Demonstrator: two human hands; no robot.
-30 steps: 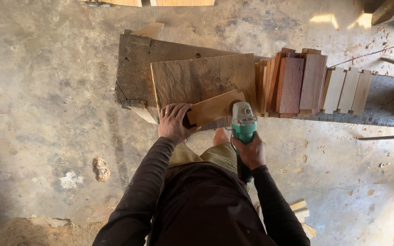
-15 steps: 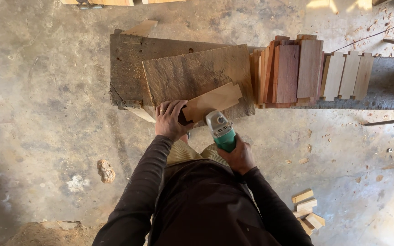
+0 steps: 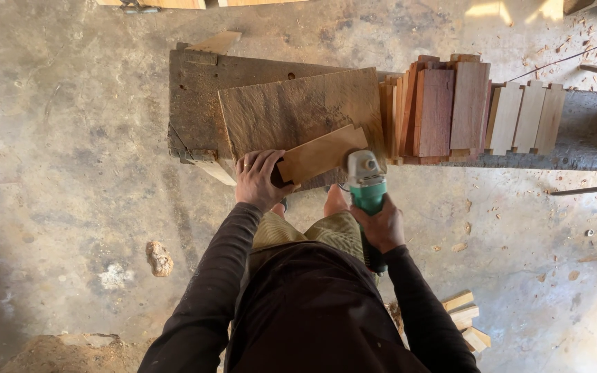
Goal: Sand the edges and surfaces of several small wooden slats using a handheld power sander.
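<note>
Grinder [image 3: 367, 188] is sitting a little more to the left than one second ago, and its grey head is now pointing at the right end of the small wooden board [image 3: 320, 153], just beside it; whether the two are touching I cannot tell. The right hand [image 3: 380, 224] is wrapping its fingers closed around the green body of the tool. The left hand [image 3: 260, 178] is staying on the left end of the same board, with fingers spread a little and bent over the edge, pressing it down. This board is lying tilted on a bigger plank [image 3: 298, 107], which is resting on a dark bench [image 3: 191, 97]. To the right, a stack of reddish boards [image 3: 443, 107] is standing, as before.
</note>
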